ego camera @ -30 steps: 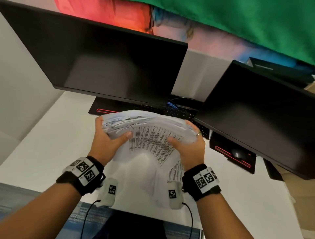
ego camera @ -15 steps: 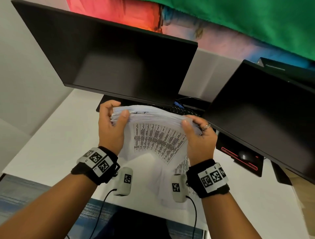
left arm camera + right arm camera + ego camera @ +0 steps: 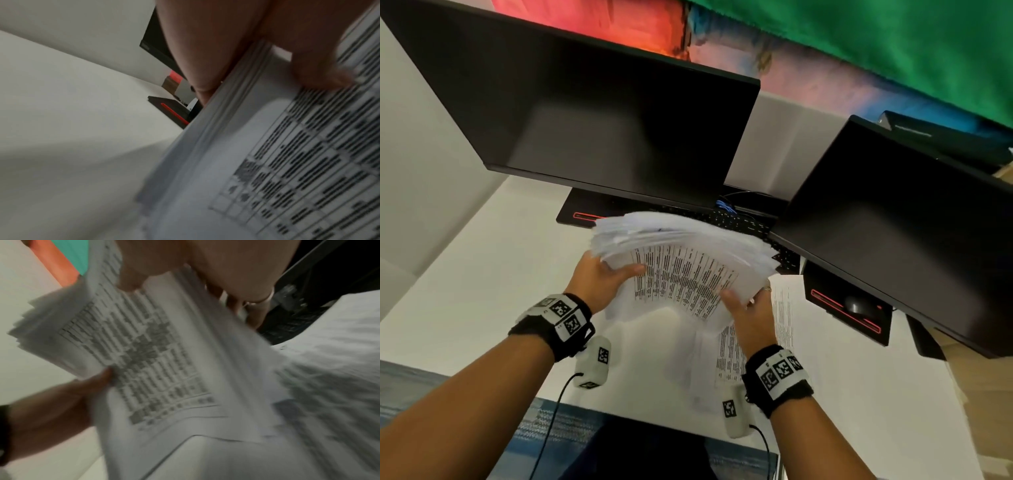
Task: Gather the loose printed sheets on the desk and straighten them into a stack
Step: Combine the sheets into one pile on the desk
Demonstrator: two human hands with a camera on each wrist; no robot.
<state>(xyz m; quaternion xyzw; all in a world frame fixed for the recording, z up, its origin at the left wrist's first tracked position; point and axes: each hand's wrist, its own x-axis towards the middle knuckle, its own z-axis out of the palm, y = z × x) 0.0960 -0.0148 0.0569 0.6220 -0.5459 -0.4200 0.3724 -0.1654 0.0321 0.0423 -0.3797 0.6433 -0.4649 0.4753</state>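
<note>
Two dark monitors (image 3: pixel 599 113) over a white desk (image 3: pixel 482 274).

Bare forearms, no sleeves; each wrist w/ black band carrying white plates w/ black square-code markers, a grey-white cam pod w/ its own small code tag hung below & thin black cable trailing off; ring on right hand (image 3: pixel 751 317) finger.

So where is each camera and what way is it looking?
Head: worn on the head, looking down at the paper stack, desk and monitors; both forearms and hands show.
Left wrist: looks along the left hand at the stack's edge.
Right wrist: looks along the right hand across the printed page; the left thumb shows.
All three share the stack.
</note>
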